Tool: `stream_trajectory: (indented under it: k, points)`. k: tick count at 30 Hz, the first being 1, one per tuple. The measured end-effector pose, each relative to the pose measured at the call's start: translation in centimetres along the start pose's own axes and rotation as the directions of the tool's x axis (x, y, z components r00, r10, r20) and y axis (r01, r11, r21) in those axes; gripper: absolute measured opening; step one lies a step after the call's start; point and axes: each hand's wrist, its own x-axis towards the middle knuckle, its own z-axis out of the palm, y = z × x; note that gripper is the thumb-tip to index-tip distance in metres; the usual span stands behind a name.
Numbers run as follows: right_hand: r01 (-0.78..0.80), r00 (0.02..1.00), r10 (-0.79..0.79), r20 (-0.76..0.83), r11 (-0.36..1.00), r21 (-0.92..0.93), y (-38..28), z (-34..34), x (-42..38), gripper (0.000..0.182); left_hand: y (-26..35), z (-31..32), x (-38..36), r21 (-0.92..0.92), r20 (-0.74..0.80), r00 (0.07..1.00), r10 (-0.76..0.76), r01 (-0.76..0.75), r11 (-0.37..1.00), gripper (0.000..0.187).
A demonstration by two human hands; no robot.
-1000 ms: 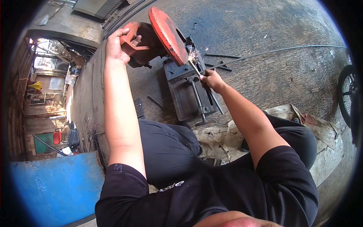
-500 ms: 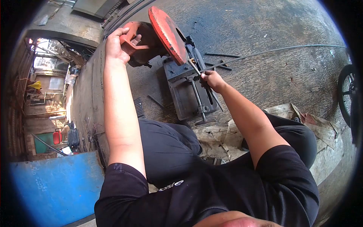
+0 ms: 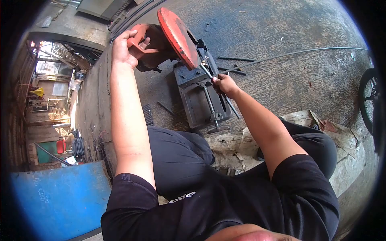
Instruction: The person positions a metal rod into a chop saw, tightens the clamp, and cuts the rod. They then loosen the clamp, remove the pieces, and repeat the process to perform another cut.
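My left hand (image 3: 125, 50) is wrapped round the orange-red handle (image 3: 142, 47) of a chop saw. The saw's red blade guard (image 3: 177, 36) tilts over its grey metal base (image 3: 189, 106), which has a clamp screw (image 3: 209, 100) along it. My right hand (image 3: 226, 85) is closed round a thin metal rod (image 3: 234, 108), just right of the base. One end of the rod reaches under the guard's lower edge, where small bright sparks (image 3: 204, 63) show. The blade itself is hidden behind the guard.
Short dark rods (image 3: 233, 70) lie on the floor beyond the saw, and a long thin rod (image 3: 305, 51) stretches to the right. Several cut pieces (image 3: 147, 114) lie left of the base. A wheel (image 3: 368, 96) stands far right; a blue panel (image 3: 60, 197) fills the lower left.
The rod in my right hand has shifted slightly, and the sparks at its far end look different. My left hand and the saw handle have hardly moved.
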Motion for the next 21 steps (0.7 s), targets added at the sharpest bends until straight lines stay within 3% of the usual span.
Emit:
stream_trajectory:
  k: [9, 21]
  points:
    - [-0.059, 0.998, 0.061, 0.017, 0.995, -0.086, -1.1, 0.4, -0.8, 0.026, 0.0, -0.2, 0.3, -0.006, -0.014, 1.0, -0.025, 0.025, 1.0, 0.036]
    - [-0.091, 0.993, 0.091, 0.071, 0.996, 0.004, 0.0, 0.4, -0.1, 0.031, 0.0, 0.0, 0.1, 0.004, 0.013, 1.0, -0.002, 0.002, 1.0, 0.037]
